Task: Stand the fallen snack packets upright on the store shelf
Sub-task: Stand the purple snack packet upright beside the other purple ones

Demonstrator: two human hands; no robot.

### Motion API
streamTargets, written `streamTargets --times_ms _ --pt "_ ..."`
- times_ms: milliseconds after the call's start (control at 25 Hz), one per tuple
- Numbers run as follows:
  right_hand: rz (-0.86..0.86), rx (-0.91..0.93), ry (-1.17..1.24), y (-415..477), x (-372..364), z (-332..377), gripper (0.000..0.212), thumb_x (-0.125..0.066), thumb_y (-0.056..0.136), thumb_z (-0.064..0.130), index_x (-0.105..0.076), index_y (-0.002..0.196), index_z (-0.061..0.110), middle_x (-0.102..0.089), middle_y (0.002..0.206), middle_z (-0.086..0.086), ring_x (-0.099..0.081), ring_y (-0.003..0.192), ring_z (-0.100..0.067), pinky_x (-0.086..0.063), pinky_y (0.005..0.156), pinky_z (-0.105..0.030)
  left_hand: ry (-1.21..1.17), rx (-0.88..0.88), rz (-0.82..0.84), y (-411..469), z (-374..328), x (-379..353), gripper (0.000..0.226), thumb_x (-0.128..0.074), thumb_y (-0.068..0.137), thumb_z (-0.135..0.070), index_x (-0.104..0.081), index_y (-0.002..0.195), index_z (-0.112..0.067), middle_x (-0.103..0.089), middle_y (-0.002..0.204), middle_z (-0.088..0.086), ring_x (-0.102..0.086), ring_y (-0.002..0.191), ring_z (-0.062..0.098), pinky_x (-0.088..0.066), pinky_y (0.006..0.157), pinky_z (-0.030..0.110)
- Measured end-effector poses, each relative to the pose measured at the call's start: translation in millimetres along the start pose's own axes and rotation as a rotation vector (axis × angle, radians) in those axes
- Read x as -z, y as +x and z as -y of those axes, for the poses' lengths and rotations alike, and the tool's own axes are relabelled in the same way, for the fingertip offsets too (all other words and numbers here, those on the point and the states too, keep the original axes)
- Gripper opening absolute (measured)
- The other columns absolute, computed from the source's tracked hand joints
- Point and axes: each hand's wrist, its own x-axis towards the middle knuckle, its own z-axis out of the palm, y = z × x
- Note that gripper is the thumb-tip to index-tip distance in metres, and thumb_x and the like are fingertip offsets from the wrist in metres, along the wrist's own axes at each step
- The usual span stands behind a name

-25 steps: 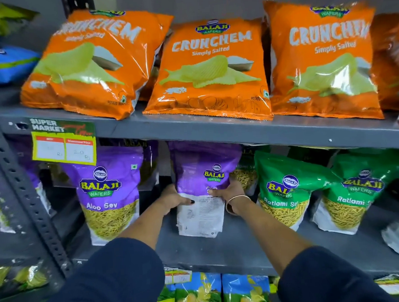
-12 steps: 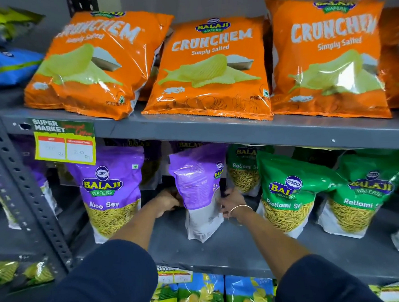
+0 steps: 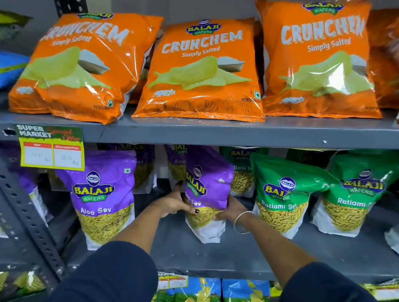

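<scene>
Middle shelf [image 3: 223,254] of a grey metal store rack, seen from the head camera. Both hands clasp one purple packet [image 3: 205,192] printed "BALAJI WAFERS" and, partly covered, "Aloo Sev". The left hand [image 3: 173,202] presses its left edge, a dark-nailed thumb on the front; the right hand [image 3: 232,210], a thin bangle [image 3: 241,223] at the wrist, cups its lower right corner. Each grip is closed on this packet, which stands on its white base on the middle shelf, front turned towards the left and top leaning slightly. Just to its left, apart from it, a second purple "Aloo Sev" packet [image 3: 103,198] stands upright. To the right stand two green packets [image 3: 287,192] reading "BALAJI WAFERS" and "Ratlami Sev", partly cut off. The upper shelf [image 3: 216,133] carries three orange bags [image 3: 203,71] marked "BALAJI WAFERS CRUNCHEM Simply Salted". A tag [image 3: 51,148] on that shelf's edge reads "SUPER MARKET", with handwritten prices in "Rs", one apparently "20".
</scene>
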Motion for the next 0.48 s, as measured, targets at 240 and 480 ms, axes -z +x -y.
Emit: streamTargets --times_ms 240,480 --pt "-0.106 -0.007 0.096 6 22 -8 0.064 -0.056 0.069 -0.026 -0.037 0.127 -0.011 -0.057 0.113 -0.016 -0.054 0.094 -0.022 -0.045 0.052 0.000 -0.023 -0.037 -0.103 -2 1 0 0.071 -0.069 0.074 0.012 -0.035 0.135 0.000 -0.053 0.132 0.017 -0.048 0.113 0.016 -0.039 0.091 0.024" --pt "0.055 -0.047 0.200 10 15 -23 0.098 -0.080 0.060 -0.006 -0.024 0.139 0.008 -0.047 0.140 -0.007 -0.041 0.132 -0.022 -0.034 0.113 -0.041 -0.046 -0.020 0.039 -10 -1 -14 0.064 -0.063 0.077 0.015 -0.040 0.134 -0.001 -0.055 0.131 0.014 -0.048 0.108 0.014 -0.044 0.086 0.029"
